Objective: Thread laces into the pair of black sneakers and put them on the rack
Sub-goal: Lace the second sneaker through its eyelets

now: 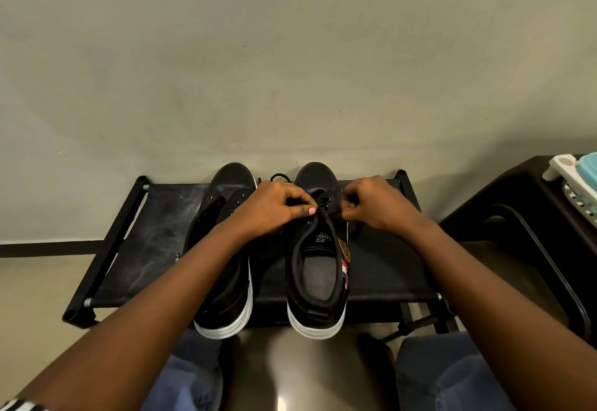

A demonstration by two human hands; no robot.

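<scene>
— Sneakers sit where?
— Left sneaker [223, 262] lies left of the left hand [274, 210]; both stand on the rack [155, 216].
— And the fingers?
— Both hands' fingers pinch the lace [323, 208] over the right sneaker [318, 281]; right hand [376, 204] curled.

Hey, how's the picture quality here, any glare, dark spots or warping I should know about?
Head view: dim, warm light; the black lace barely separates from the right sneaker where the left hand and right hand pinch it. Head view: a bright glare patch on the floor between the knees. Head view: wide-angle bending bows the rack edges and forearms outward.
</scene>
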